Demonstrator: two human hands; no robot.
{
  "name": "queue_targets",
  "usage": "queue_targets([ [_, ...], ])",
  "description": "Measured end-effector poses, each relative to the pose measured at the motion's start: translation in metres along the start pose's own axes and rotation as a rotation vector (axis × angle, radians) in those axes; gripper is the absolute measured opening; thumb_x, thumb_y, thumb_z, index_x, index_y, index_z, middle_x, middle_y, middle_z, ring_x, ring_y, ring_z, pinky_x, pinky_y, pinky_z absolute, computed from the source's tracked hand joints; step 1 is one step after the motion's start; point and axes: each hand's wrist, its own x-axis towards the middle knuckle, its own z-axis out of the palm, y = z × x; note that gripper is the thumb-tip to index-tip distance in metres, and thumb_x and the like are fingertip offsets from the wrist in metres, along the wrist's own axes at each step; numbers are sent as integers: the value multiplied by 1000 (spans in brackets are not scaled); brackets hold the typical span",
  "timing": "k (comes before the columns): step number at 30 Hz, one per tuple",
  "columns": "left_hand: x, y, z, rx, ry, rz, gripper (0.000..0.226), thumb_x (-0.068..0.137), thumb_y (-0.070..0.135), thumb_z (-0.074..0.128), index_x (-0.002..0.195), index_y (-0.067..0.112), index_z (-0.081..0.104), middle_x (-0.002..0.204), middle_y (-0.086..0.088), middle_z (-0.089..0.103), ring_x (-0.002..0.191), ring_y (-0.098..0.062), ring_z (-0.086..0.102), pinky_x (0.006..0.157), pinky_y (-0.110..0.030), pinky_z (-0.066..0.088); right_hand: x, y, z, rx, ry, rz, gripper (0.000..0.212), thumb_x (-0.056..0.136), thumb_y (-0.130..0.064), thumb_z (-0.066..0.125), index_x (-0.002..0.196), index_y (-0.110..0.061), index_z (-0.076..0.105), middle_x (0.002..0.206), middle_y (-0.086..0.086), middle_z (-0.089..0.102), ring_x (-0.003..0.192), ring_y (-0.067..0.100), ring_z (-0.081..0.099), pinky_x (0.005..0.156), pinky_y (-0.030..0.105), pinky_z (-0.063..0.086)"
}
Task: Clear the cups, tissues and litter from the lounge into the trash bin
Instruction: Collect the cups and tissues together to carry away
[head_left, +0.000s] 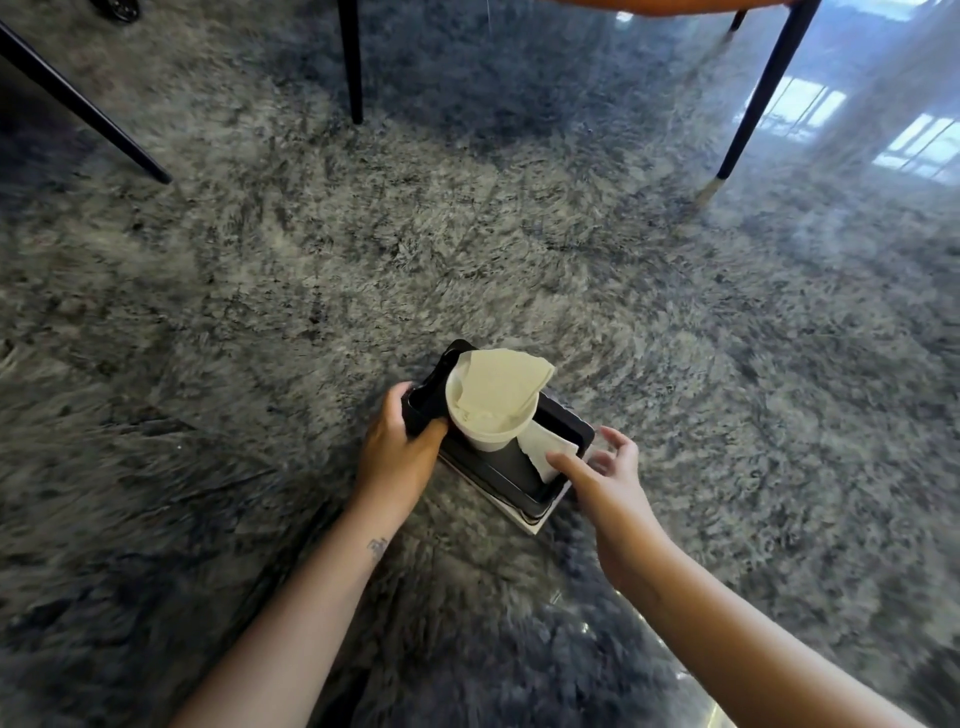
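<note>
One white paper cup (484, 440) is seen standing upright on a black tray (498, 470). It is round and smooth, and a soft, crumpled tissue (498, 387) is stuffed into its top. A second tissue (548, 449), thin and white, is laid on the tray just beside the cup. A flat white thing (531, 522) is seen under the tray. The tray's left edge is gripped by the left hand (402, 441). The right hand (608, 467) is held wide, with one fingertip at the second tissue's edge. Below it all, a shaggy grey rug (467, 234) is spread. Three thin black chair legs (353, 62) are plainly seen farther off, and a shiny floor (883, 104) is seen at the right.
</note>
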Motion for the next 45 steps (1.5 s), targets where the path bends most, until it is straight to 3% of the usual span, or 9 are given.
queue_targets([
  [9,-5,-1,1,56,-10,-25,22,82,28,58,102,33,49,95,5,60,89,-19,54,63,-28,36,-2,0,7,222,-38,269,62,80,-7,67,128,-18,30,97,8,62,72,17,60,53,28,48],
  [15,-12,10,1,53,15,7,19,82,29,58,99,30,50,102,-5,59,94,-25,54,67,-31,37,-5,-10,5,259,-119,219,14,81,0,62,92,-8,60,56,-3,68,45,6,62,37,14,41],
  [23,-19,26,-5,13,-29,63,41,87,40,55,124,32,41,110,10,46,79,3,45,60,-21,34,2,-24,2,234,-152,145,42,79,-4,61,115,-12,42,89,5,57,73,17,58,58,30,47],
  [28,-22,29,-15,0,-89,90,43,86,33,57,126,33,42,127,-1,51,113,-21,50,81,-33,40,5,-31,-3,204,-186,147,50,79,0,54,126,-10,40,100,11,56,71,19,53,49,26,39],
  [31,-28,35,-27,59,-127,248,64,81,27,66,134,37,32,141,5,34,128,-11,34,97,-26,32,6,-31,-6,201,-180,150,50,80,2,50,128,-9,40,105,13,56,76,21,52,50,26,38],
  [34,-38,50,-33,197,-183,560,94,67,44,75,141,42,17,142,19,20,133,7,16,102,-6,16,7,-29,-6,190,-170,153,49,81,1,50,128,-8,40,114,16,58,89,26,54,62,30,41],
  [37,-44,64,-21,170,-222,575,111,51,53,81,140,47,14,142,22,27,134,2,23,107,-18,22,6,-29,-4,156,-159,165,49,81,0,51,128,-7,40,119,19,58,97,31,57,72,37,44],
  [42,-36,71,-6,104,-98,550,94,56,33,86,134,30,35,127,16,48,117,0,45,94,-7,34,3,-30,2,133,-135,183,45,81,0,50,126,-7,43,112,18,60,89,27,56,63,31,40],
  [45,-30,77,-5,98,-78,548,82,56,31,86,127,20,44,126,5,53,116,-13,51,98,-32,44,6,-30,3,103,-112,171,45,81,-2,52,124,-10,42,110,16,60,85,25,54,64,32,36],
])
